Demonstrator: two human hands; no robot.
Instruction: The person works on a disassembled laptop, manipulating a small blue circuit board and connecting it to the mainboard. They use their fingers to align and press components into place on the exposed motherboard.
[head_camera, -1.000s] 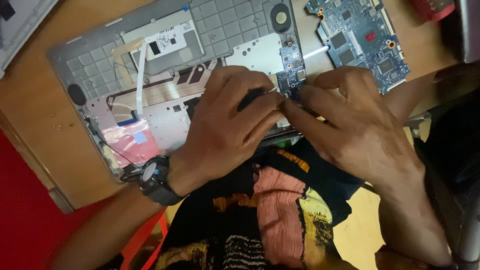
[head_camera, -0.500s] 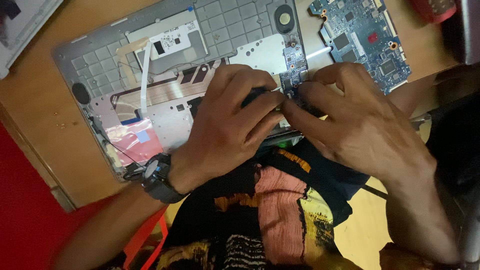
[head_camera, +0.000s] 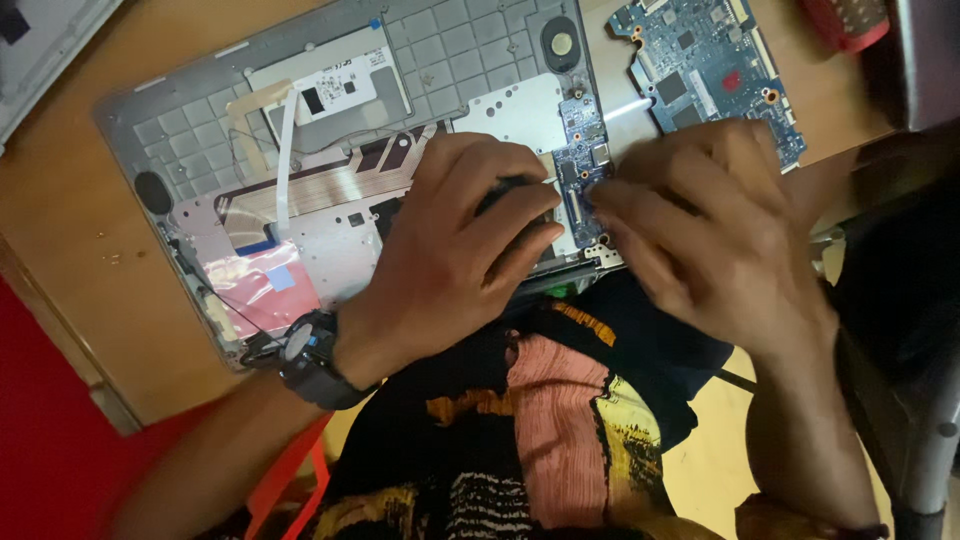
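Left hand (head_camera: 455, 250) gripping dark object, right hand (head_camera: 700, 230) fingertips on small circuit board (head_camera: 580, 165), open laptop chassis (head_camera: 200, 130)

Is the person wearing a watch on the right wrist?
No, the black watch sits on the wrist of the left hand, while the right hand shows no watch.

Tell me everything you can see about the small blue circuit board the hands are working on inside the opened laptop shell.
The small blue circuit board is a narrow strip lying flat in the grey opened laptop shell, running from near the round speaker toward the near edge. It carries tiny components and pale connectors. The left hand rests against its left side, the right hand's fingertips press on its right edge, covering its lower part.
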